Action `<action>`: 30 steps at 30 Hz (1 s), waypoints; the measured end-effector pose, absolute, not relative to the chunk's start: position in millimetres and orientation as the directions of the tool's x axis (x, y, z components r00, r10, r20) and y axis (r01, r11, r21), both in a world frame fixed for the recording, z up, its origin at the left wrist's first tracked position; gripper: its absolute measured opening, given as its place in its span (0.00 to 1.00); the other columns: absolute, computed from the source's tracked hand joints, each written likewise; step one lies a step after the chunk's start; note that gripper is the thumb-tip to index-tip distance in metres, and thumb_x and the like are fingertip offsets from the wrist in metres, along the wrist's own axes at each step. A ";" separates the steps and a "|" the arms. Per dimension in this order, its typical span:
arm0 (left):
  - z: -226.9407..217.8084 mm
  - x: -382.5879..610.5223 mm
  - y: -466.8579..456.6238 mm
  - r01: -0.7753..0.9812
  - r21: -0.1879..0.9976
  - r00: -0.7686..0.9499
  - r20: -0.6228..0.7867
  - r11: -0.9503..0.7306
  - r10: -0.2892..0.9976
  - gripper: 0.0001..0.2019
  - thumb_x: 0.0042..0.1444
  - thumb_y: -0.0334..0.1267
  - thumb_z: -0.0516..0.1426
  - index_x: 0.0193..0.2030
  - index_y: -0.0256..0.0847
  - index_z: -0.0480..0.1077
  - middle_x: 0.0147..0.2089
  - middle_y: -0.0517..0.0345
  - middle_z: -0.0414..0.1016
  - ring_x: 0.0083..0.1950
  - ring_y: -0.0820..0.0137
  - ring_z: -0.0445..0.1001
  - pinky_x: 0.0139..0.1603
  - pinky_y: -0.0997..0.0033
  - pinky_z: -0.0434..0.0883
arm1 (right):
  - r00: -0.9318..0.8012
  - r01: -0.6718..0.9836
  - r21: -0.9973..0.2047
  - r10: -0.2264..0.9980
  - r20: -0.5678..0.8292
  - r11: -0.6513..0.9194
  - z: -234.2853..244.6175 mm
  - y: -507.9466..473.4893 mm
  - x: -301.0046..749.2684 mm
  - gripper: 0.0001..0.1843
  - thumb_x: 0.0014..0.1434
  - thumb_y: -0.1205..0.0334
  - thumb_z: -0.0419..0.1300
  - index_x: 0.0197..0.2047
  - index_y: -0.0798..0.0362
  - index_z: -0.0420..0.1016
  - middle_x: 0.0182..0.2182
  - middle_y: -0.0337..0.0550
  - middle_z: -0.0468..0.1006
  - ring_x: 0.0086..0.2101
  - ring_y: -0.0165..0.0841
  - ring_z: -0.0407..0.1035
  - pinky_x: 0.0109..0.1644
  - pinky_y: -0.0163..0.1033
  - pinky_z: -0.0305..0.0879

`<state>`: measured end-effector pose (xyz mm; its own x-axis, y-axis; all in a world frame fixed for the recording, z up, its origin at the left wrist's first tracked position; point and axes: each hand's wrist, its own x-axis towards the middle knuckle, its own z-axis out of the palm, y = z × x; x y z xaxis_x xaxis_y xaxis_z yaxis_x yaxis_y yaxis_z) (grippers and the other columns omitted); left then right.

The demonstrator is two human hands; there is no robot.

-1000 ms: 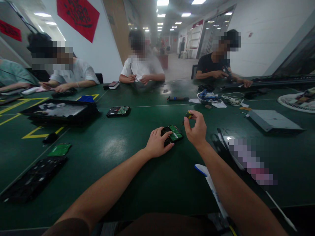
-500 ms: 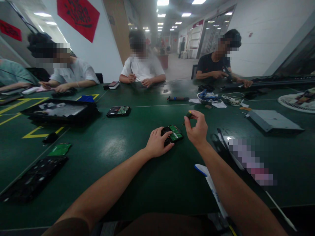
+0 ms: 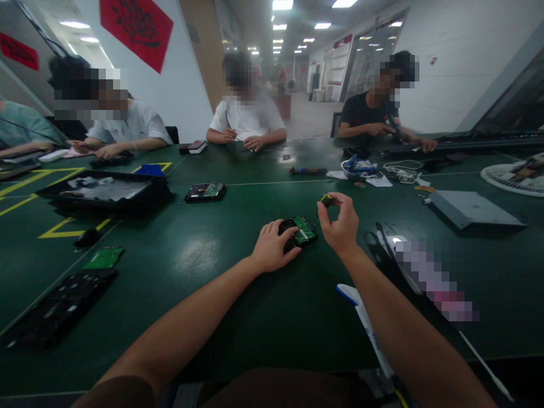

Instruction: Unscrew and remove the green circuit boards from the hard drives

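On the green table lies a hard drive [image 3: 304,231] with a green circuit board facing up. My left hand [image 3: 274,246] grips it from the left, thumb along the near edge and fingers over its dark part. Just right of the drive, my right hand [image 3: 340,221] pinches a screwdriver [image 3: 326,200] by its dark handle with yellow marks. Its tip is too small to make out, so I cannot tell whether it touches the drive.
Another hard drive [image 3: 205,192] lies farther off, left of centre. A black tray [image 3: 148,195], a loose green circuit board [image 3: 104,258] and a black plastic frame [image 3: 59,309] are at left. A grey metal box [image 3: 474,209] sits at right. Several people work across the table.
The screwdriver handle has tilted or turned a little in my right hand, and less of its shaft shows. My left hand and the hard drive stay in place.
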<state>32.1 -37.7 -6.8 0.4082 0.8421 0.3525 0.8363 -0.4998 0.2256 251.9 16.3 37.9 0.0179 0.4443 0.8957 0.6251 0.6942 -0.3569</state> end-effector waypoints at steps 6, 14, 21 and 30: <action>-5.5 32.2 -38.1 0.838 0.230 0.402 0.351 -0.494 0.845 0.31 0.61 0.58 0.59 0.69 0.50 0.65 0.70 0.43 0.58 0.69 0.45 0.60 0.67 0.39 0.61 | -0.008 0.630 -0.327 0.427 0.904 0.705 39.8 15.0 252.9 0.17 0.65 0.64 0.60 0.57 0.49 0.68 0.48 0.50 0.76 0.46 0.42 0.73 0.49 0.52 0.74; -6.0 31.1 -37.1 0.831 0.247 0.406 0.341 -0.498 0.848 0.31 0.61 0.58 0.58 0.69 0.50 0.65 0.71 0.42 0.58 0.70 0.44 0.59 0.67 0.38 0.60 | 0.021 0.644 -0.334 0.420 0.907 0.689 38.7 17.0 253.8 0.17 0.64 0.61 0.63 0.55 0.48 0.68 0.47 0.48 0.75 0.45 0.41 0.73 0.50 0.52 0.74; -6.6 31.6 -37.4 0.835 0.238 0.405 0.344 -0.496 0.847 0.31 0.61 0.58 0.58 0.69 0.50 0.65 0.70 0.42 0.58 0.70 0.45 0.59 0.67 0.39 0.60 | 0.044 0.624 -0.336 0.398 0.916 0.705 39.0 16.8 253.0 0.18 0.63 0.63 0.62 0.55 0.49 0.67 0.48 0.50 0.76 0.48 0.42 0.73 0.51 0.53 0.74; -5.7 31.6 -37.7 0.839 0.237 0.402 0.336 -0.490 0.852 0.32 0.61 0.59 0.58 0.69 0.51 0.65 0.70 0.42 0.58 0.70 0.45 0.59 0.67 0.38 0.60 | -0.022 0.638 -0.313 0.422 0.906 0.704 37.2 16.7 253.3 0.18 0.64 0.63 0.61 0.57 0.48 0.68 0.48 0.49 0.76 0.47 0.43 0.74 0.52 0.54 0.74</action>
